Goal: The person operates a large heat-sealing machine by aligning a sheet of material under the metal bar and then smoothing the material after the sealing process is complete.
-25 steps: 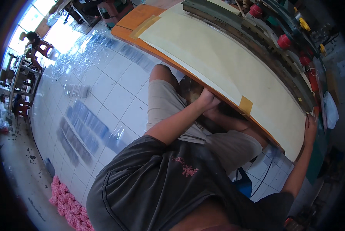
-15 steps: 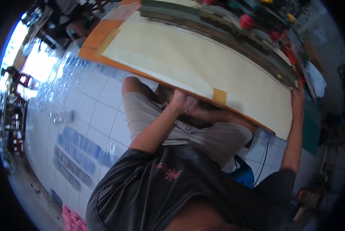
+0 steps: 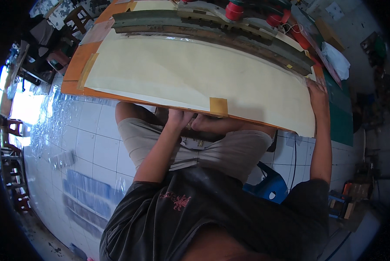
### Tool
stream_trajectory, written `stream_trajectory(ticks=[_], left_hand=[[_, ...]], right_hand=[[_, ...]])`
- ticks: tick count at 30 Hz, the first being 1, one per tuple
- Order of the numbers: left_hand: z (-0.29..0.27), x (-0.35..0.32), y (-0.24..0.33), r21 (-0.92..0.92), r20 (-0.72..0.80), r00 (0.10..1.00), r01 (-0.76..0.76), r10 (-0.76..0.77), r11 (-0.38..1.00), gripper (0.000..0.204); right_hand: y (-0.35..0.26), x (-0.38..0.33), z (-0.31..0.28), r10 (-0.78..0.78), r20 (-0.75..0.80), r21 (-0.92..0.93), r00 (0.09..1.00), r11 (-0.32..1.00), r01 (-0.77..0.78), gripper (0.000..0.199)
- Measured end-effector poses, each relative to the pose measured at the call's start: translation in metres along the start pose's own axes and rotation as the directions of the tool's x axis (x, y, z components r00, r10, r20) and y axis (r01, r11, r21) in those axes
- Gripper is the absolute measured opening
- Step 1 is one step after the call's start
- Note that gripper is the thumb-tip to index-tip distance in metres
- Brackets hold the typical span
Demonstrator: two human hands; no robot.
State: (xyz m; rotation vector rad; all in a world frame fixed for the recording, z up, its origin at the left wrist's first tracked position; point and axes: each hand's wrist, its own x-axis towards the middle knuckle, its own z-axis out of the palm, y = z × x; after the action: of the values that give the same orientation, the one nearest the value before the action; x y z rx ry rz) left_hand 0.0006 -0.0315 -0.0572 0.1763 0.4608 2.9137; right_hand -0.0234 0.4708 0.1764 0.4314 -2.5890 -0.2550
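A long cream sheet [image 3: 169,71] lies over an orange-topped table [image 3: 75,78] across my lap, with a square of tan tape [image 3: 218,105] at its front edge. Along its far side runs a long, worn grey-green metal bar [image 3: 256,39]. My right hand [image 3: 318,91] rests at the sheet's right edge, near the bar's end, its fingers stretched forward. Below the table's front edge is my left hand [image 3: 179,117], close to my bare foot [image 3: 201,122]; the tabletop hides most of its fingers, and whether it holds anything does not show.
Red round fittings [image 3: 234,11] stand behind the bar. A white plastic bag [image 3: 335,61] lies at the far right by a green surface [image 3: 340,111]. A blue plastic object [image 3: 269,185] is on the tiled floor by my right side. Stools [image 3: 78,19] stand far left.
The view has swung, so the table, sheet and both arms now appear further left and more level. My right hand stays at the sheet's right edge, my left hand under the front edge.
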Motion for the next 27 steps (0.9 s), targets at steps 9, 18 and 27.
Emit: stream_trajectory(ticks=[9, 18, 27], left_hand=[[0.002, -0.003, 0.002, -0.017, -0.009, 1.0, 0.01, -0.01, 1.0, 0.051], [0.005, -0.001, 0.002, 0.007, -0.05, 0.999, 0.007, -0.006, 1.0, 0.053], [0.022, -0.019, 0.001, 0.447, -0.281, 0.96, 0.135, -0.004, 0.884, 0.043]], right_hand=[[-0.017, -0.02, -0.012, -0.008, -0.009, -0.025, 1.0, 1.0, 0.008, 0.025], [-0.006, -0.009, -0.003, 0.102, 0.026, -0.026, 0.994, 0.995, -0.101, 0.027], [-0.023, -0.025, -0.021, 0.08, 0.037, 0.016, 0.996, 0.997, -0.081, 0.027]])
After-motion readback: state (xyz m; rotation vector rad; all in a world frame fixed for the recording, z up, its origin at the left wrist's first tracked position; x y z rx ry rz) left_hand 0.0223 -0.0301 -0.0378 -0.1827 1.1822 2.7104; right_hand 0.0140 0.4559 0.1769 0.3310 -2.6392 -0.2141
